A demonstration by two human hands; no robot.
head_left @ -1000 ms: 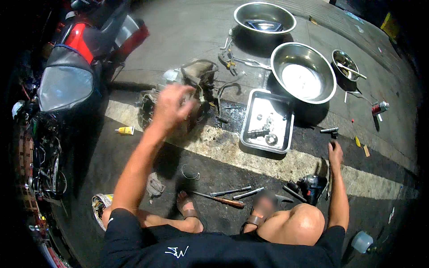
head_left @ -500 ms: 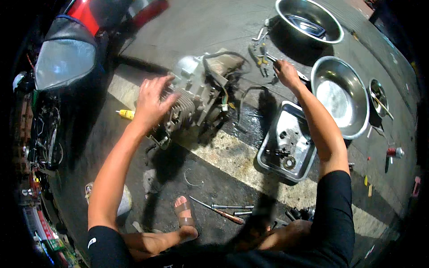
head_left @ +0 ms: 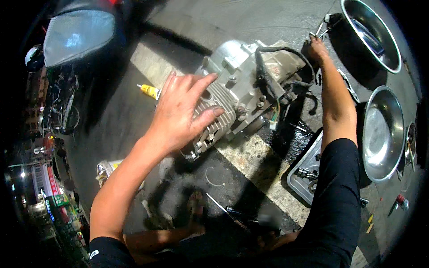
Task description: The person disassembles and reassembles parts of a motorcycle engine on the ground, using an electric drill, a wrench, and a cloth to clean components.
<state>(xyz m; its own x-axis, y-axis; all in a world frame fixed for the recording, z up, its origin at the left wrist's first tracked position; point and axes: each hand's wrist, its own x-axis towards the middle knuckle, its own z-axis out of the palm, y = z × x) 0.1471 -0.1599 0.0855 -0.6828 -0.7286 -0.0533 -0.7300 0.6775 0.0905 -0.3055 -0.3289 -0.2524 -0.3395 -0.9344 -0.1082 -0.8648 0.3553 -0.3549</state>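
My left hand (head_left: 183, 107) is spread, thumb and fingers apart, over the finned cylinder of a grey engine (head_left: 232, 60). It looks to be resting on the fins, though contact under the palm is hidden. Stretched out far to the right, my right hand (head_left: 318, 48) is down among hand tools on the ground, by a silver tool (head_left: 321, 29). Its fingers look drawn together in shadow, and what they grip cannot be made out. A black cable (head_left: 260, 67) loops over the engine's right side, with a white connector (head_left: 273, 125) hanging below.
One metal basin (head_left: 395, 67) stands beyond my right hand and another (head_left: 384, 138) right of my forearm. A metal tray (head_left: 298, 185) of parts sits partly under my right arm. A yellow tube (head_left: 149, 91) lies left of the engine. A thin wire (head_left: 213, 181) is on the ground.
The view has shifted, bringing the engine nearer. My right hand has moved farther out, to the tools beside the far basin. My left hand stays at the cylinder fins, fingers spread.
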